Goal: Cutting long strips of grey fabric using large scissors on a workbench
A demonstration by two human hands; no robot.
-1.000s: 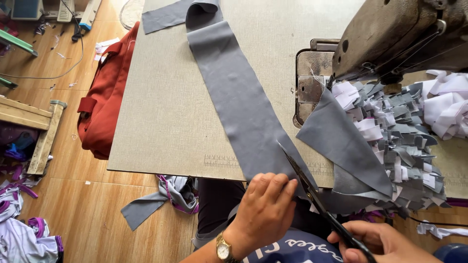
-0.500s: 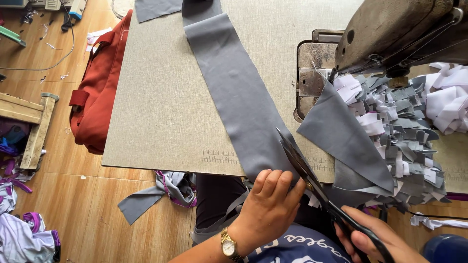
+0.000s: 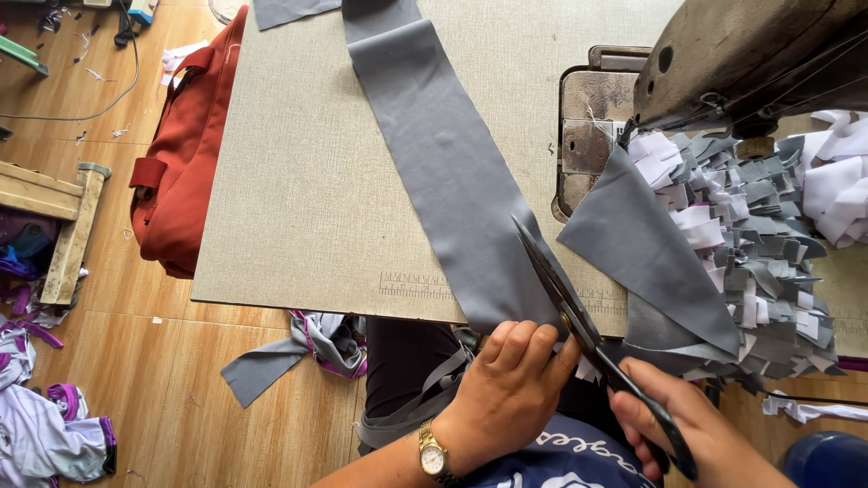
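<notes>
The left hand (image 3: 511, 384) is pressing flat, fingers spread and released, on the near end of a long grey strip (image 3: 452, 172) where it is hanging over the table (image 3: 298, 199) edge. The right hand (image 3: 687, 434) is clenched around the black handles of the scissors (image 3: 579, 325), grasping them. The blades are lying along the strip's right edge, points aiming away from the person; whether the blades are parted cannot be told.

The strip is running from the table's near edge diagonally up to its far edge, lying flat on the table. Right of the strip, a grey triangular piece (image 3: 651, 253) is lying partly on the table and partly over a heap of grey and white scraps (image 3: 750, 226). Beyond that piece, the metal bed and arm of a sewing machine (image 3: 723, 54) are standing at the table's right side. Another grey piece (image 3: 289, 11) is lying at the table's far edge, just left of the strip.

Left of the table, a red bag (image 3: 190, 163) is leaning against its side on the wooden floor (image 3: 145, 380). Below the table's near edge, a grey and purple cloth bundle (image 3: 307, 348) is lying on the floor. A gold wristwatch (image 3: 432, 459) is sitting on the left wrist.
</notes>
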